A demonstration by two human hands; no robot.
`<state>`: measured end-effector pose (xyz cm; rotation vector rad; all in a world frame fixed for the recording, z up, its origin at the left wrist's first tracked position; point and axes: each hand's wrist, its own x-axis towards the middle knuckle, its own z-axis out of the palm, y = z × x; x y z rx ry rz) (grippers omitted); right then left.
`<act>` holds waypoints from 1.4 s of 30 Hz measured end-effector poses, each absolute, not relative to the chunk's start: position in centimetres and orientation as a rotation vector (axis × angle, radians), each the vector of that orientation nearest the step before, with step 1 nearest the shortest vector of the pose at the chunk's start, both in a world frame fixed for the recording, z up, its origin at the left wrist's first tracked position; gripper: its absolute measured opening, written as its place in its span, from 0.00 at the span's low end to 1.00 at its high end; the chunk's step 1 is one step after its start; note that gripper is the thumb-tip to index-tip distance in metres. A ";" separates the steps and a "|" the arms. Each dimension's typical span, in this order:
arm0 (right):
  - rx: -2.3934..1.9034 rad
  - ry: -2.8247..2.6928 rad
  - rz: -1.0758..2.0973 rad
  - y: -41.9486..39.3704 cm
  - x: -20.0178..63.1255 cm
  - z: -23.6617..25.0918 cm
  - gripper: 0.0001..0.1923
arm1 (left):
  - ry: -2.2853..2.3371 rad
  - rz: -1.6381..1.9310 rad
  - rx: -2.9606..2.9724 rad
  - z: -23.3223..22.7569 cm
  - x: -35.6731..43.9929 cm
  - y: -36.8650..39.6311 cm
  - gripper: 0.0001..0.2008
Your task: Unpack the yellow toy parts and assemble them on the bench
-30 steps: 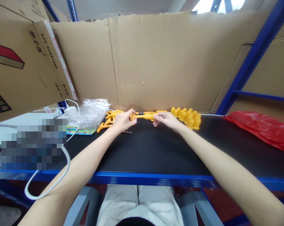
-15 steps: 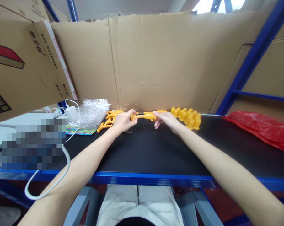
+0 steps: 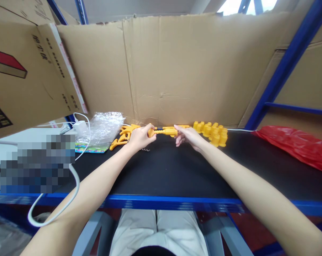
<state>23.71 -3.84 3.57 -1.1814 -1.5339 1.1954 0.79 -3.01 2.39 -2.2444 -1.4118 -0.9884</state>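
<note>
Over the far part of the black tabletop I hold a yellow plastic part level, a piece with a rounded end, a ribbed stem and a thicker body. My left hand is closed around its rounded left end. At the other end, my right hand pinches the thicker body between thumb and fingers. Behind it lies a long yellow piece, partly covered. Several yellow handle-shaped pieces rest left of my left hand, and small coiled springs lie just below it.
Several yellow cup-shaped pieces stand right of my right hand. A clear plastic bag lies at left, near a white cable that loops over my left forearm. A red plastic bag is at right. Cardboard walls the back.
</note>
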 end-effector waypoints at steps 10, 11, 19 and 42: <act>-1.236 -1.532 1.181 -3.9 23.5 3.5 0.26 | -1.425 -0.959 -2.248 2.4 0.8 -3.0 0.13; -1.240 -1.534 1.180 -4.0 23.5 3.5 0.25 | -1.429 -0.954 -2.251 2.4 0.8 -3.0 0.13; -1.266 -1.577 1.187 -3.8 23.6 3.5 0.28 | -1.472 -0.942 -2.254 2.6 0.9 -3.2 0.14; -1.011 -1.584 1.089 -3.1 24.3 3.1 0.22 | -1.458 -0.998 -2.250 2.5 0.3 -2.8 0.13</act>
